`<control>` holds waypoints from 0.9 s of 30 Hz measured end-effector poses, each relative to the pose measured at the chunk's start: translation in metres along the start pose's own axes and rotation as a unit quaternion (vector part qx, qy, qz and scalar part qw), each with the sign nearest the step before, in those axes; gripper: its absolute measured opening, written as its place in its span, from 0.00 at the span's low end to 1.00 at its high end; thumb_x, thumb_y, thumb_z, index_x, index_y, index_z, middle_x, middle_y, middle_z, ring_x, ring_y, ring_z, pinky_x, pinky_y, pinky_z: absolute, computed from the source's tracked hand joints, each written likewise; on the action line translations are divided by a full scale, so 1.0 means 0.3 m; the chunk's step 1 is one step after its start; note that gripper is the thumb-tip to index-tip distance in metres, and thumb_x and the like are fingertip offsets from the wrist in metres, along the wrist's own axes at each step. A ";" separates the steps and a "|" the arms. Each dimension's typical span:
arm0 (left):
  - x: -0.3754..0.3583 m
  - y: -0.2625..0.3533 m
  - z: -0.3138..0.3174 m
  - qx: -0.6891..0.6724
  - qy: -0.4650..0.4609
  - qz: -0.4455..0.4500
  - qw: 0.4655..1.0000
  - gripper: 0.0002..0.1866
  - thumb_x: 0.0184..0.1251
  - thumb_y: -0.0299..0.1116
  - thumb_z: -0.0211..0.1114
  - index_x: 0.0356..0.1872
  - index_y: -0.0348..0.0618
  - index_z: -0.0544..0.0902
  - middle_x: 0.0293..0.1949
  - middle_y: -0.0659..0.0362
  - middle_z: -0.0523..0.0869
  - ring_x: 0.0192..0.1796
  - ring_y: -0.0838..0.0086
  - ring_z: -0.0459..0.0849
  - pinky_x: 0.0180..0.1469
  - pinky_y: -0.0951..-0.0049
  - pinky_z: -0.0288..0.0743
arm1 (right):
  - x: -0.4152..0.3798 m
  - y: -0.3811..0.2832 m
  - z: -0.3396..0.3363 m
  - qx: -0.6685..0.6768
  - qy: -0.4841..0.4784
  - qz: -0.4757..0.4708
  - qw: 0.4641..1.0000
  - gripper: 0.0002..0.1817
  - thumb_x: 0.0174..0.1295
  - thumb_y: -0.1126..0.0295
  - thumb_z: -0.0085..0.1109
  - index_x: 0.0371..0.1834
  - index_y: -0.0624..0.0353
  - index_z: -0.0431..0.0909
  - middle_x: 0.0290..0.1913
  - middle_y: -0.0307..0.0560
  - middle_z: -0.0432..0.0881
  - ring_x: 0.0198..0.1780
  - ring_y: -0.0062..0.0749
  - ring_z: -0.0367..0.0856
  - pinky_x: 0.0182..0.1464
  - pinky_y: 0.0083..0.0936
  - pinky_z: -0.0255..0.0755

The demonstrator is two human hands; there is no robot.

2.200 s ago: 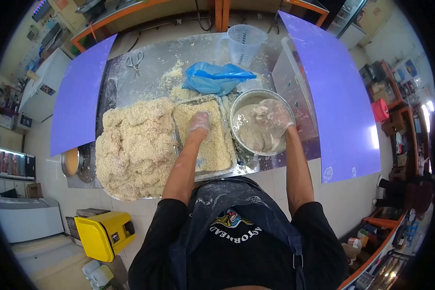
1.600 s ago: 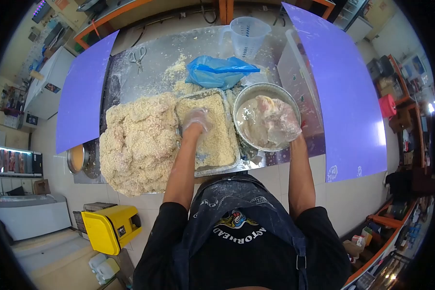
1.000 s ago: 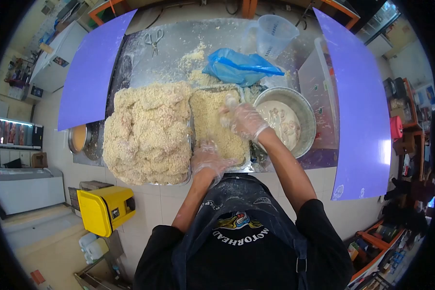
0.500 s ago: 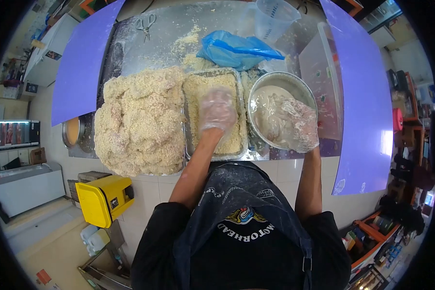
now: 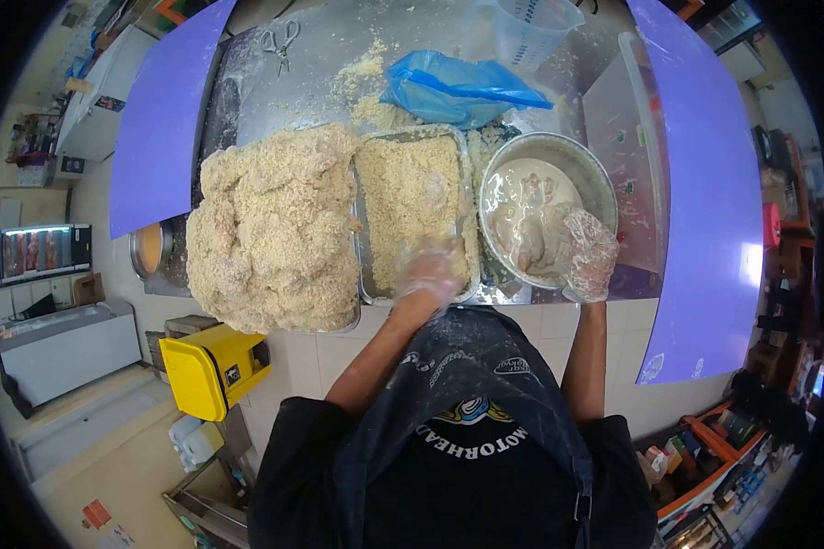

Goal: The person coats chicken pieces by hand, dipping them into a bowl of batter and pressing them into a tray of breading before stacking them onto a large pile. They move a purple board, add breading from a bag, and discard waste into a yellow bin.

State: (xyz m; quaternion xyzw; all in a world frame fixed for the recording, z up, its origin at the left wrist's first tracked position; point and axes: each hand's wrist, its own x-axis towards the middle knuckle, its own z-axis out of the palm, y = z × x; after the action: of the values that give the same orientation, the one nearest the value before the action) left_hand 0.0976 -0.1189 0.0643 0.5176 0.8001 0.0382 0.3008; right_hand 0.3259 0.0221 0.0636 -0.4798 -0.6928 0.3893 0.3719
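Reaching into the metal bowl [image 5: 598, 178] toward the near right corner of the tabletop [image 5: 256, 102], your right hand [image 5: 590, 254] touches a wet piece [image 5: 527, 243]; whether it grips cannot be told. Your blurred left hand [image 5: 434, 271], its grip unreadable, is over the near end of the crumb tray [image 5: 470, 197], right of the coated pile [image 5: 275, 229].

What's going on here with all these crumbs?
A person in clear plastic gloves is at work. The right hand reaches into a round metal pot of milky liquid, at some wet, pale pieces. The blurred left hand is at the near end of a rectangular metal tray of yellowish crumbs. Beside that tray sits a large heap of crumb-coated pieces.
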 end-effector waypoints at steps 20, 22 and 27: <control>0.167 -0.012 0.001 -0.085 -0.103 -0.069 0.989 0.28 0.64 0.43 0.57 0.65 0.48 0.69 0.61 0.51 0.73 0.63 0.58 0.72 0.63 0.61 0.70 | 0.012 -0.024 0.016 -0.063 0.012 -0.118 0.991 0.14 0.50 0.83 0.59 0.41 0.65 0.83 0.42 0.51 0.85 0.43 0.40 0.84 0.50 0.31 0.76; 0.169 -0.012 -0.076 -0.152 -0.052 -0.064 0.985 0.27 0.62 0.38 0.59 0.63 0.47 0.70 0.57 0.54 0.77 0.59 0.60 0.76 0.59 0.59 0.73 | 0.006 0.001 0.010 -0.119 0.002 -0.164 0.979 0.14 0.49 0.83 0.60 0.41 0.64 0.83 0.42 0.50 0.85 0.43 0.41 0.84 0.49 0.31 0.76; 0.316 -0.025 -0.078 0.215 0.235 0.030 0.948 0.35 0.72 0.56 0.42 0.74 0.52 0.53 0.74 0.51 0.55 0.76 0.59 0.51 0.71 0.39 0.45 | 0.012 -0.008 0.003 -0.168 0.010 -0.194 0.966 0.14 0.48 0.83 0.59 0.39 0.62 0.83 0.41 0.49 0.85 0.42 0.42 0.84 0.47 0.31 0.76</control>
State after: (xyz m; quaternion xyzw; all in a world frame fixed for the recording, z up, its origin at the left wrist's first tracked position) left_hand 0.0523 -0.0357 0.0387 0.5700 0.8215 -0.0047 -0.0153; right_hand 0.3234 0.0249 0.0658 -0.3958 -0.8243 0.1827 0.3613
